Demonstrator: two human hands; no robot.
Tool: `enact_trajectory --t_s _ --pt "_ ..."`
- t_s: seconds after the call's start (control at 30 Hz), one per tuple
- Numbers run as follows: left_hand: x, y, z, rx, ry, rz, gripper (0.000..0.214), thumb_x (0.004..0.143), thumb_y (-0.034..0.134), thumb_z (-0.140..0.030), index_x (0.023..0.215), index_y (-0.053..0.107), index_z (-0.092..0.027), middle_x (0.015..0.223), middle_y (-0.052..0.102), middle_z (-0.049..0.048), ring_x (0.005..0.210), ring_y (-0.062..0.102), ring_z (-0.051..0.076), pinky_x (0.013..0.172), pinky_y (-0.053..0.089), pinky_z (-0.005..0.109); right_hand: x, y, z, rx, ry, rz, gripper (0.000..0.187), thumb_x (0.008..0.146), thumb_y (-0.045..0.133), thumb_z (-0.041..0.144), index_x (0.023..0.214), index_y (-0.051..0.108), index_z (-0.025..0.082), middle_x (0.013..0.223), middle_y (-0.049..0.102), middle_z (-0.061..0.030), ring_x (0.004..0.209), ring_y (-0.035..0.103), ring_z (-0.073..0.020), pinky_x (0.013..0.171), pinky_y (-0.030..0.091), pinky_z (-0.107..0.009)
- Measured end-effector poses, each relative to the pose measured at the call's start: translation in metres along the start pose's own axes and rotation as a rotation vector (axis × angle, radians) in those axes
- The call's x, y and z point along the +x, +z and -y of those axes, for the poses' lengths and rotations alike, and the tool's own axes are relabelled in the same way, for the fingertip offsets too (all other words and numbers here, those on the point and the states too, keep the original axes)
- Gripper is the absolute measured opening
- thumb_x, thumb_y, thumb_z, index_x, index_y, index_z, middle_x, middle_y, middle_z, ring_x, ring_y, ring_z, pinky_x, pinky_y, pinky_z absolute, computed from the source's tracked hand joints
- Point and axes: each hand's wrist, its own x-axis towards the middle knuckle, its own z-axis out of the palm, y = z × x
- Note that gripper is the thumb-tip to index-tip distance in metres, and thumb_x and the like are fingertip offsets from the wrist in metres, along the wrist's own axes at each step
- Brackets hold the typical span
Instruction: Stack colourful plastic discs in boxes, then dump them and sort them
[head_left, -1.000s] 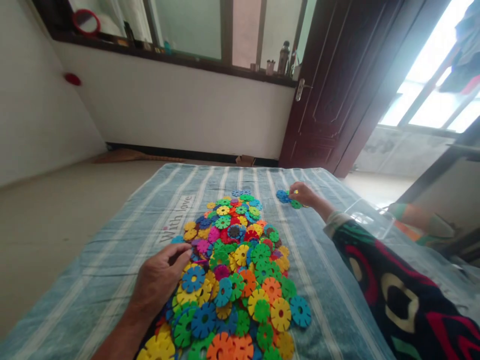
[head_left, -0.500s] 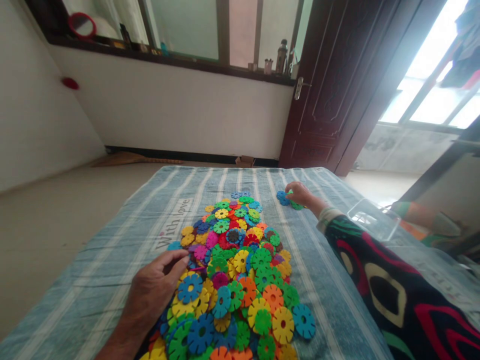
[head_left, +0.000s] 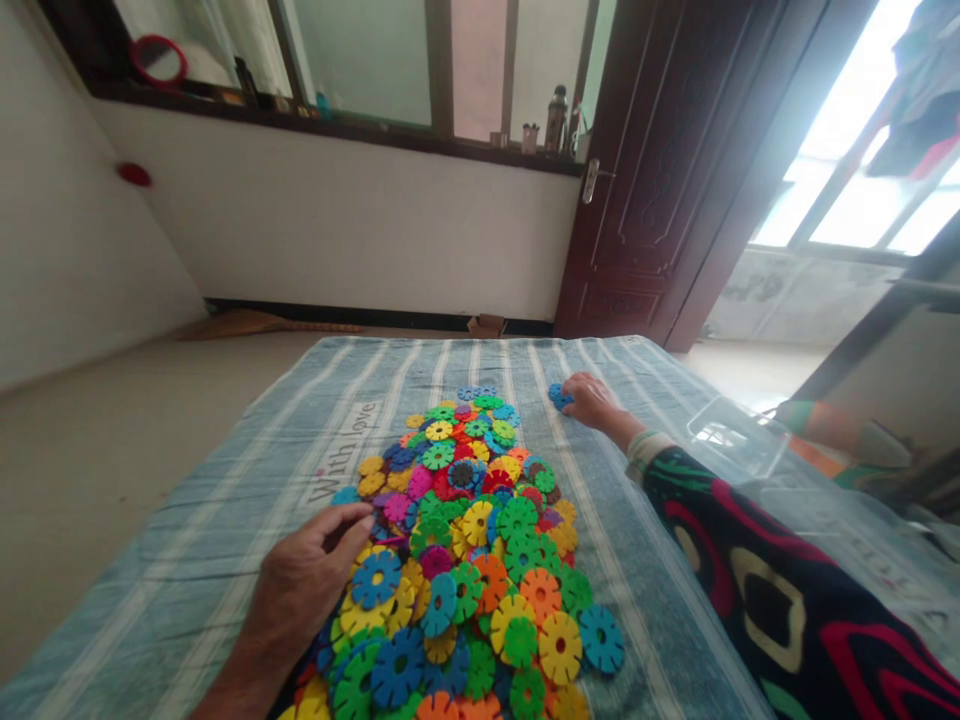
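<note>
A long heap of colourful notched plastic snowflake discs (head_left: pixel 477 520) lies on the cloth in front of me. My left hand (head_left: pixel 304 575) rests at the heap's left edge, thumb and forefinger pinched together; what lies between the tips is hidden. The edge of a thin magenta disc (head_left: pixel 390 541) shows just beside them. Farther off to the right, my right hand (head_left: pixel 594 402) curls its fingers down at a blue snowflake disc (head_left: pixel 559 397), apart from the heap. The palm hides whatever is underneath. Near the heap's right side lies another blue disc (head_left: pixel 601 639).
A striped blue-grey cloth (head_left: pixel 225 540) covers the surface under the discs. Beyond my right forearm stands a clear plastic box (head_left: pixel 739 437). On the floor past the far edge are a broom (head_left: pixel 247 323) and a small cardboard box (head_left: pixel 487 326). A dark red door (head_left: pixel 660 170) stands behind.
My right hand has turned and lowered slightly over the same spot; the green discs visible under it before are now hidden. The left hand stays put. The view has shifted slightly.
</note>
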Motion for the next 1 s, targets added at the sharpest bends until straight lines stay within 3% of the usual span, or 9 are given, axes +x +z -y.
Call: enact_trajectory --t_s 0.3,0.47,0.63,1.0 --pt "-0.001 0.001 -0.001 -0.006 0.017 0.002 0.031 0.063 0.056 -0.048 0.077 0.072 -0.025 0.082 0.076 0.0003 0.081 0.07 0.025 0.074 0.054 0.028 -0.011 -0.007 0.018 0.017 -0.005 -0.026 0.014 0.075 0.061 0.009 0.087 0.068 0.013 0.096 0.064 -0.0132 0.1 0.054 -0.0259 0.084 0.04 -0.035" --pt "-0.002 0.001 0.0 -0.007 0.062 0.004 0.028 0.067 0.056 -0.046 0.076 0.071 -0.025 0.078 0.076 -0.0003 0.075 0.07 0.023 0.071 0.054 0.027 -0.038 -0.02 0.063 0.117 -0.173 -0.039 0.007 0.078 0.066 0.015 0.085 0.067 0.017 0.095 0.064 -0.0083 0.1 0.055 -0.022 0.086 0.04 -0.034" --pt "-0.003 0.001 -0.002 -0.018 0.063 0.024 0.031 0.067 0.054 -0.047 0.078 0.072 -0.023 0.08 0.076 0.001 0.076 0.07 0.023 0.069 0.053 0.027 -0.068 -0.029 0.112 0.344 -0.477 -0.114 0.002 0.079 0.068 0.016 0.077 0.067 0.017 0.088 0.064 -0.0059 0.092 0.056 -0.0193 0.083 0.042 -0.034" --pt "-0.009 0.003 -0.006 -0.047 0.126 0.014 0.028 0.07 0.052 -0.043 0.077 0.069 -0.022 0.078 0.075 0.001 0.073 0.068 0.02 0.074 0.051 0.027 -0.113 -0.056 0.167 0.461 -0.65 -0.061 0.007 0.081 0.067 0.017 0.074 0.066 0.018 0.086 0.065 -0.0055 0.092 0.058 -0.0189 0.084 0.044 -0.034"
